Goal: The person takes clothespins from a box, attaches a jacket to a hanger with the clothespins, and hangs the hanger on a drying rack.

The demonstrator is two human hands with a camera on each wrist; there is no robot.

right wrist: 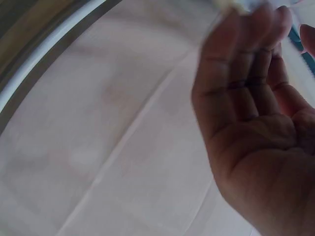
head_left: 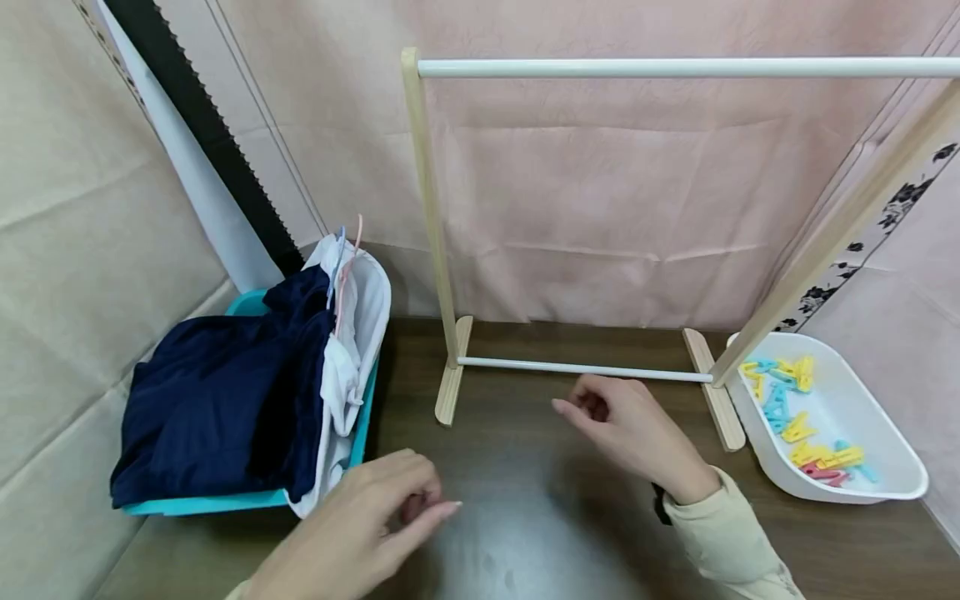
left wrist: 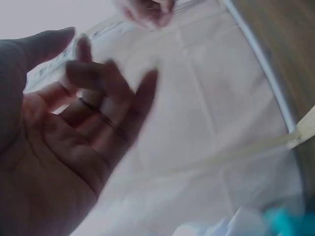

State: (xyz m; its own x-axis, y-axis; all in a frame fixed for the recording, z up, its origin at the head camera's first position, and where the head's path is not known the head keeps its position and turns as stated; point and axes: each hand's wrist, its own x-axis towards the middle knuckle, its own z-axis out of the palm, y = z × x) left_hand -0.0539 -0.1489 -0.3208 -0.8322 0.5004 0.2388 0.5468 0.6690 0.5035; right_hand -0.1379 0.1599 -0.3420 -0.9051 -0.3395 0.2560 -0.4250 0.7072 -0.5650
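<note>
In the head view my left hand [head_left: 367,521] hovers near the front right corner of the teal basket [head_left: 210,505], fingers loosely bent and holding nothing. Dark blue clothing [head_left: 217,400] and white clothing [head_left: 337,383] lie in that basket, with a blue and a pink hanger hook [head_left: 359,229] sticking up. My right hand [head_left: 637,429], also holding nothing, is over the table in front of the rack's lower bar [head_left: 585,368], its fingers loosely curved. Both wrist views show a bare palm, the left [left wrist: 64,142] and the right [right wrist: 261,123].
A wooden rack with a white top bar [head_left: 675,68] stands at the back of the table [head_left: 502,508]. To its right, a white tub [head_left: 892,450] holds several yellow, blue and red clothespins [head_left: 798,427]. Pale cloth walls [head_left: 562,192] surround the table.
</note>
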